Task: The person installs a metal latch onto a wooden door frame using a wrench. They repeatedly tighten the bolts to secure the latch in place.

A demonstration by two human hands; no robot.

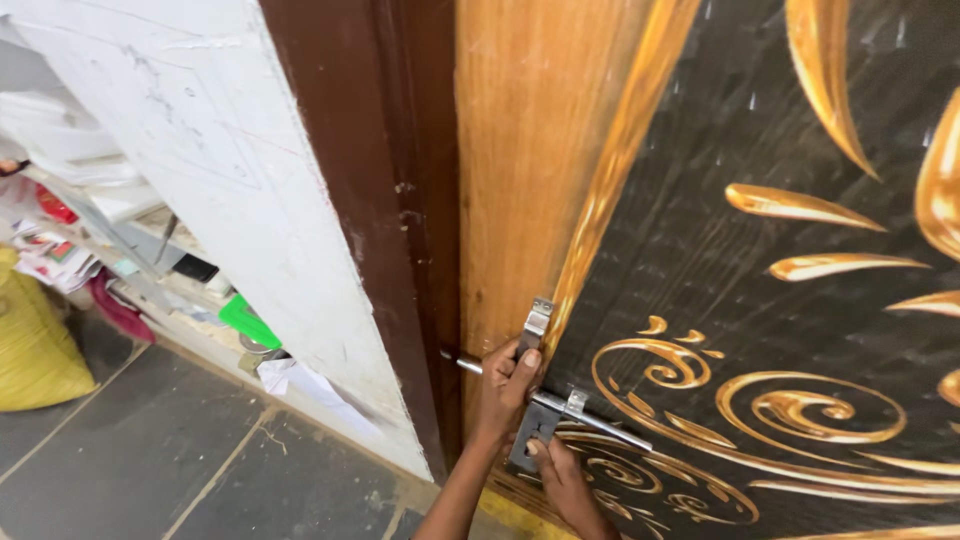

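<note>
A steel sliding door bolt [590,415] is mounted on a wooden door [520,180] with a dark panel and gold swirl pattern. Its rod reaches left toward the dark brown door frame [370,200]. My left hand [503,388] is closed around the bolt's flat hasp handle [538,320], which sticks up above my thumb. My right hand [566,482] sits just below, with its thumb pressing on the bolt's grey base plate [528,440].
A white plastered wall [220,150] stands left of the frame. Beyond it are cluttered shelves [110,230] with papers and a green item, a yellow sack [35,345] and a grey tiled floor [150,450].
</note>
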